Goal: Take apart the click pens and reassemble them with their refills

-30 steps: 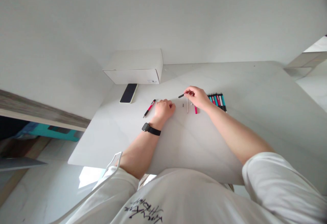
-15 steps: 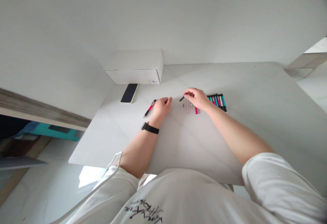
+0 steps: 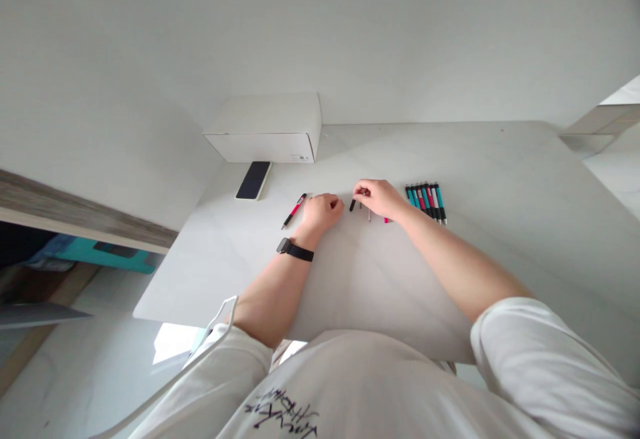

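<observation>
My right hand [image 3: 377,197] pinches a small black pen part [image 3: 353,205], perhaps a grip sleeve, low over the table. Whether it touches the tabletop, I cannot tell. Below this hand lie a thin pale refill [image 3: 369,215] and a pink pen barrel [image 3: 387,220], both partly covered by the hand. My left hand [image 3: 323,212] rests on the table with its fingers curled in; anything inside them is hidden. Just left of it lies a red and black pen [image 3: 294,211], whole and slanted.
A row of several pens [image 3: 426,203] in blue, red, white and black lies right of my right hand. A phone [image 3: 253,180] lies at the back left, before a white box [image 3: 265,147] against the wall. All stand on a white table [image 3: 360,279].
My right hand has moved slightly left and down with the black part, which now points more downward. My left hand has shifted a little right, its fingers more curled.
</observation>
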The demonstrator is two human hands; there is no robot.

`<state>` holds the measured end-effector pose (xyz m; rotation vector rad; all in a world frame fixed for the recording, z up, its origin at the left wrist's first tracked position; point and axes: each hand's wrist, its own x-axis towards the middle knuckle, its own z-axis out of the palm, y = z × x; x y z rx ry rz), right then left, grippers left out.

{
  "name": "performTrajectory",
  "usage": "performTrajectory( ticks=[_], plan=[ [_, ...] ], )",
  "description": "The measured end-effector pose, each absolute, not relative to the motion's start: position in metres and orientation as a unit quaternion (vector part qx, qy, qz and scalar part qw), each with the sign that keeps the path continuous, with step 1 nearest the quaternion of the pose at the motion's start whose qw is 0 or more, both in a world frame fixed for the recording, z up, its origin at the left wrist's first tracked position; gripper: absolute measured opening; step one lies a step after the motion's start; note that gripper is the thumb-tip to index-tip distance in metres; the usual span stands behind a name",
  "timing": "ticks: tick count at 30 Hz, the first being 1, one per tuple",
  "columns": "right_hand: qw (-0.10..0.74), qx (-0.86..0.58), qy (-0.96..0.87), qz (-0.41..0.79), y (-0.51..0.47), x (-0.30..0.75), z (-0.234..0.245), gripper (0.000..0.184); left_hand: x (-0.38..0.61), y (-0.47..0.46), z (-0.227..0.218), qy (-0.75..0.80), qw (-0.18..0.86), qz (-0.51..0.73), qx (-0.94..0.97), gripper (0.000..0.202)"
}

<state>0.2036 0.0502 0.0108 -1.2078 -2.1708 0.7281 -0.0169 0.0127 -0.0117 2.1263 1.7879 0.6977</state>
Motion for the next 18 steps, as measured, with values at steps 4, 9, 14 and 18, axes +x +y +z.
performTrajectory(
  ticks=[4,9,14,18],
  plan=[
    [0.275,-0.454,-0.800,0.278,0.0501,0.2079,0.0133,0.012,-0.0142,0.0114,-0.0114,0.612,0.092,0.204,0.759,0.027],
    [0.289,-0.440,-0.803,0.280,0.0493,0.2074,0.0145,0.012,-0.0125,0.0096,-0.0078,0.612,0.083,0.174,0.767,0.023],
    [0.296,-0.429,-0.808,0.273,0.0490,0.2079,0.0137,0.010,-0.0120,0.0093,-0.0055,0.620,0.088,0.161,0.763,0.022],
    [0.296,-0.432,-0.809,0.268,0.0500,0.2083,0.0125,0.009,-0.0127,0.0090,-0.0030,0.626,0.077,0.126,0.766,0.024]
  ],
)
